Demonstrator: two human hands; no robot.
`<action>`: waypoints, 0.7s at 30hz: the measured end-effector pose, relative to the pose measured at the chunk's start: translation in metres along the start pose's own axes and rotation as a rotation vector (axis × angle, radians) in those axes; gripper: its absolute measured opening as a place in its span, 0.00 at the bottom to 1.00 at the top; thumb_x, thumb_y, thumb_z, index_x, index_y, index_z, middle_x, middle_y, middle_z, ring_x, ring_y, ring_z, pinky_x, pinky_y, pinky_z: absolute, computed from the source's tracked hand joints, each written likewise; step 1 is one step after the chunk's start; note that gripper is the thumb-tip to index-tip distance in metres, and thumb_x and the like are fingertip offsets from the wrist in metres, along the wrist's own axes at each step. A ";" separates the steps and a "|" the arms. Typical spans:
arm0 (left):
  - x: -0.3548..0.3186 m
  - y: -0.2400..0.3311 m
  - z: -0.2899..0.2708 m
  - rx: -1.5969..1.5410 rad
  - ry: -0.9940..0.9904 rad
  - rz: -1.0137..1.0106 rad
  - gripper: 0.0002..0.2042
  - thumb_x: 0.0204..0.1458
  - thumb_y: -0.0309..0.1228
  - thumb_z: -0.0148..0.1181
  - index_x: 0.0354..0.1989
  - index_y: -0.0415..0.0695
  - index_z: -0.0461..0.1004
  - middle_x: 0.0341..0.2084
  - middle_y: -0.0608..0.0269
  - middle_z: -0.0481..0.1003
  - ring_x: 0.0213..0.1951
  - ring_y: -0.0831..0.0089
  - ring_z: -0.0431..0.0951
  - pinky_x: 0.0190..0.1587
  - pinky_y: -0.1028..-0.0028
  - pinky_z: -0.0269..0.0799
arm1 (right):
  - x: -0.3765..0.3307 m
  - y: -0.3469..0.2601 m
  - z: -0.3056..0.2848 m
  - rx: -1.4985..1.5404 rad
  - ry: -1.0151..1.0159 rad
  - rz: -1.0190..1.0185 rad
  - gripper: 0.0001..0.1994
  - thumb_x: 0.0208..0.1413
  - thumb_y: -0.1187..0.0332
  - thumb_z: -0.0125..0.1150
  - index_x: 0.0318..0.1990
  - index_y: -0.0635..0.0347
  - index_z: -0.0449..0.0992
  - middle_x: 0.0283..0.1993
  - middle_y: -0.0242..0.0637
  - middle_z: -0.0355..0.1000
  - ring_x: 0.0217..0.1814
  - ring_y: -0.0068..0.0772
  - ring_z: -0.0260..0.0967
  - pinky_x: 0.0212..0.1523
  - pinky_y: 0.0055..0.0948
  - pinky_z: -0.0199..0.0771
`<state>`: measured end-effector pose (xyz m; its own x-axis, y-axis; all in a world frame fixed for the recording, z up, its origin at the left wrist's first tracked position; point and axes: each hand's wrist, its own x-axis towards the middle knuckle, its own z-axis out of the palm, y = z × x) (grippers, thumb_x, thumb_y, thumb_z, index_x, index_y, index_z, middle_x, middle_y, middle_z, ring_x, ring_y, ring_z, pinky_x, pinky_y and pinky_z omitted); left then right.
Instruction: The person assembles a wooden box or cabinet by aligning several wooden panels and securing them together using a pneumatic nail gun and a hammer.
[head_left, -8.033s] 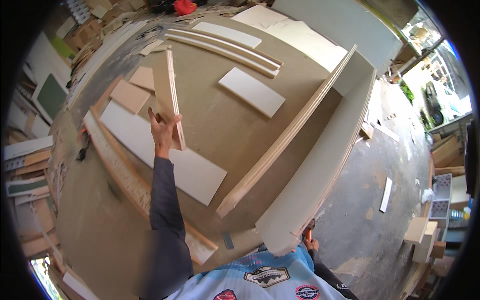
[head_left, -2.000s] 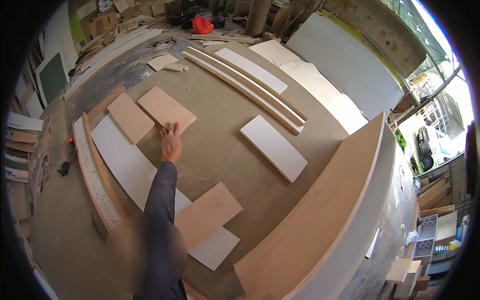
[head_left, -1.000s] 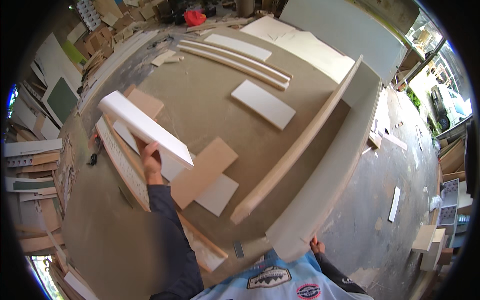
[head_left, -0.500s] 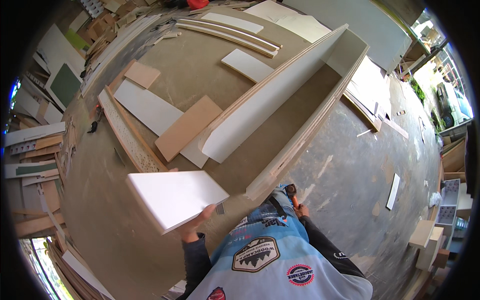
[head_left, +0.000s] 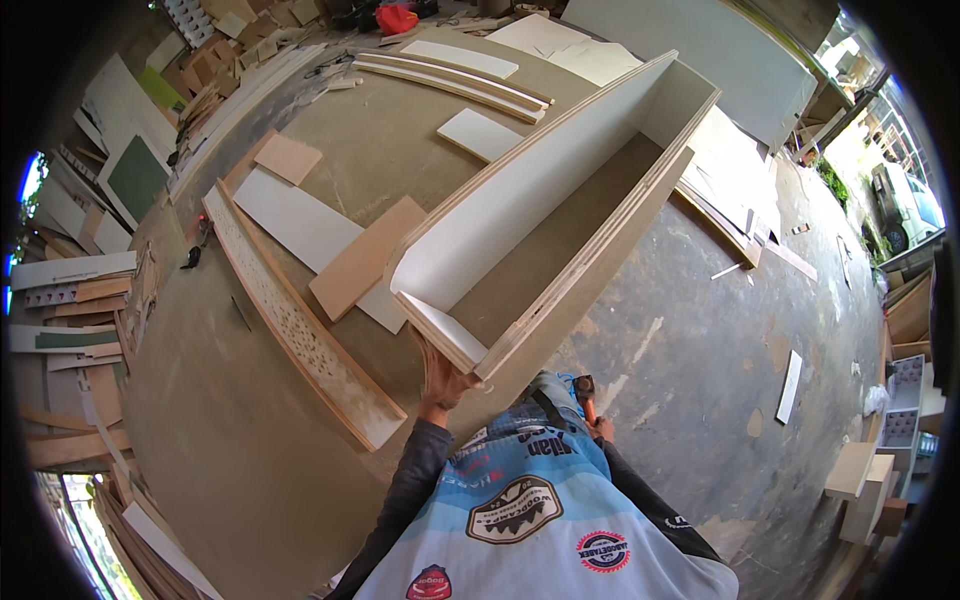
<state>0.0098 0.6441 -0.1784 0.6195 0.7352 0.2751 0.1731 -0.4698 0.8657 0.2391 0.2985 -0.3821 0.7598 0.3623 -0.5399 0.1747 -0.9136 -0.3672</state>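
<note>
A long open box frame (head_left: 530, 195) of white-faced plywood slants from my body toward the far right. Across its near end, between the two side walls, stands a short white board (head_left: 441, 328). My left hand (head_left: 442, 378) is pressed to the outer face of that board, gripping it; some fingers are hidden. Low at my right side, beside my leg, my right hand (head_left: 602, 430) is closed round a hammer (head_left: 590, 408) with an orange handle and a dark head.
Left of the frame lie a long narrow board (head_left: 300, 320) with a speckled face, a brown panel (head_left: 368, 258) and a white panel (head_left: 300, 215). Long strips (head_left: 450, 85) lie at the back. Sheet stacks (head_left: 730, 180) and wood blocks (head_left: 850, 470) are on the right.
My left hand has carried the white board rightward, turned it upright and set it in the frame's near end. My right hand still holds the hammer low.
</note>
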 end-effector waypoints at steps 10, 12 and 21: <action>0.031 0.075 -0.026 -0.019 0.328 0.049 0.46 0.57 0.63 0.44 0.74 0.38 0.47 0.70 0.39 0.48 0.66 0.47 0.56 0.64 0.51 0.59 | -0.014 -0.004 -0.001 0.085 0.025 0.034 0.22 0.44 0.53 0.69 0.37 0.65 0.81 0.35 0.55 0.78 0.41 0.57 0.77 0.45 0.47 0.75; 0.025 0.093 -0.037 -0.057 0.524 -0.032 0.39 0.58 0.56 0.47 0.71 0.39 0.58 0.69 0.43 0.55 0.62 0.51 0.62 0.61 0.54 0.64 | -0.015 -0.007 -0.005 0.087 0.034 0.004 0.22 0.44 0.53 0.70 0.37 0.65 0.81 0.34 0.55 0.78 0.41 0.57 0.77 0.44 0.47 0.74; 0.146 0.192 -0.095 0.594 -0.501 0.649 0.31 0.39 0.29 0.72 0.57 0.47 0.74 0.54 0.54 0.70 0.60 0.56 0.68 0.65 0.54 0.58 | -0.008 -0.014 -0.017 0.015 0.053 0.012 0.22 0.41 0.54 0.69 0.36 0.65 0.81 0.34 0.54 0.78 0.40 0.56 0.77 0.44 0.47 0.75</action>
<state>0.0603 0.7077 0.0679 0.9556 0.0259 0.2934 -0.0428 -0.9734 0.2253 0.2412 0.3050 -0.3593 0.7939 0.3409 -0.5035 0.1568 -0.9148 -0.3722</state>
